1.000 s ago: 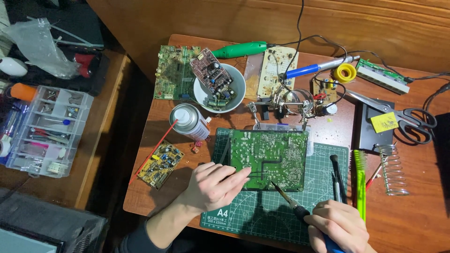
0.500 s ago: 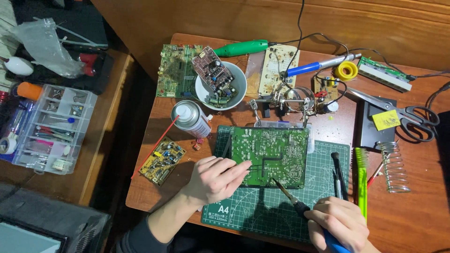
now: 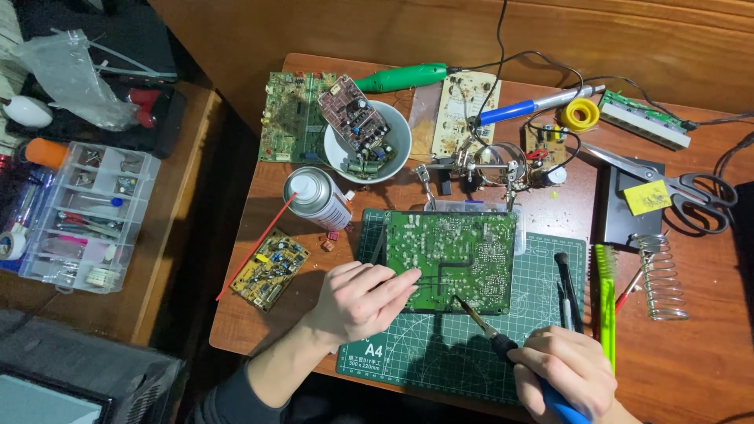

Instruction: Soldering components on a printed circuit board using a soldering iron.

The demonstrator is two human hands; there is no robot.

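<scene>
A large green rectangular circuit board (image 3: pixel 454 259) is laid on a green cutting mat (image 3: pixel 440 353), near the middle of the wooden table (image 3: pixel 691 361). Its near left corner is pressed by the left hand (image 3: pixel 363 298). A blue-handled soldering iron (image 3: pixel 503 345) is gripped in the right hand (image 3: pixel 567 373), its tip touching the board's near edge.

The circuit board (image 3: pixel 455 259) is lying on the cutting mat (image 3: pixel 471 353); the spray can (image 3: pixel 316 199) is lying to its left, the bowl (image 3: pixel 397 149) is standing behind.
</scene>
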